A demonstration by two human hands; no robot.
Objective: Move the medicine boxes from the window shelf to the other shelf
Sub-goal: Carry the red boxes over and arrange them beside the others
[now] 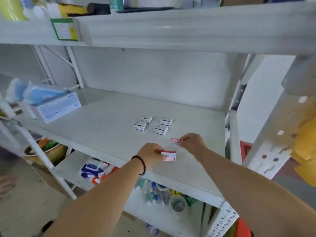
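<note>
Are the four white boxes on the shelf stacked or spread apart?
Spread apart: the four white medicine boxes lie singly on the grey shelf, two rows of two, with gaps between them.

white metal shelving (188, 31) — pale wall (153, 74) behind | grey floor (20, 211) — daylight

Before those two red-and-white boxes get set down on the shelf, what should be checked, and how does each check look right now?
1. Left hand has a firm grip on its red-and-white medicine box: ok.
2. Right hand holds the second red-and-white medicine box by one end: ok.
3. Bare space on the pale grey shelf board in front of the hands: ok.
4. Four white medicine boxes already placed sit apart from the hands: ok.
5. Held boxes touching the board yet: cannot tell.
6. Boxes remaining on the window shelf: cannot tell, it is out of view.
</note>
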